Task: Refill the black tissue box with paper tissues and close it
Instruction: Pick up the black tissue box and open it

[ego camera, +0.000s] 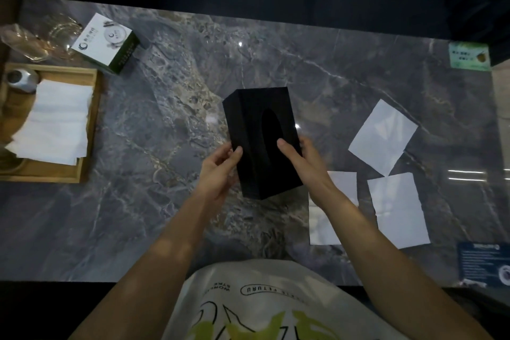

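Note:
The black tissue box (256, 107) is at the middle of the marble table, its oval slot facing up. Both my hands grip its near half: my left hand (219, 170) on its left side, my right hand (300, 159) on its right side with the thumb on top beside the slot. Three flat white tissues lie to the right: one (383, 136) farther back, one (397, 210) nearer, and one (323, 222) partly hidden under my right forearm. A stack of white tissues (55, 121) rests on a wooden tray (91, 130) at the left.
A white and green carton (106, 43) and a clear glass dish (59, 34) sit at the back left. A metal object (20, 78) is on the tray. A green card (469, 56) lies at the far right, a dark blue card (483, 263) near right.

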Available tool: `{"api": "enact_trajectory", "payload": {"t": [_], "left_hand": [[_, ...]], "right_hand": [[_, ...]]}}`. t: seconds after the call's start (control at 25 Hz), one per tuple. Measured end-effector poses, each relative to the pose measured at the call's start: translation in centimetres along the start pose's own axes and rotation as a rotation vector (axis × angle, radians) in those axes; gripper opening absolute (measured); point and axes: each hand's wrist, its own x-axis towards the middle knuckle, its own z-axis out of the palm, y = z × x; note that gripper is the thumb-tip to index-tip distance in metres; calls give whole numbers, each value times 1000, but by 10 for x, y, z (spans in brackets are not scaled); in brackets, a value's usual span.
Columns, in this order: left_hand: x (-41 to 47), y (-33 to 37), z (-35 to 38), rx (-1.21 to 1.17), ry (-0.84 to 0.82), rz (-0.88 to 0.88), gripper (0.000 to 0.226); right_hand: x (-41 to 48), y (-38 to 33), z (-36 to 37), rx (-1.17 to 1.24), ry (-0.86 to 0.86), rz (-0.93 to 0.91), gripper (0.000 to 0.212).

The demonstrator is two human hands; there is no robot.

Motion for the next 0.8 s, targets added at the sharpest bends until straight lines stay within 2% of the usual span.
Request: {"api": "enact_trajectory", "payload": {"t": [0.24,0.32,0.6,0.72,0.8], "left_hand": [[-21,15,-20,-65,-111,59,20],[-26,16,-20,-66,-127,69,20],[-41,26,-18,75,-151,26,8],[-45,26,-9,92,-158,67,24],[-47,21,-4,81,-159,41,51]], "right_hand": [[-20,11,34,-87,-19,-52,89],[-24,8,43,-92,-27,-84,92],[-38,7,35,56,-115,-56,78],[-44,7,20,184,-172,-37,59],[-46,8,11,225,-239,-10,51]]}}
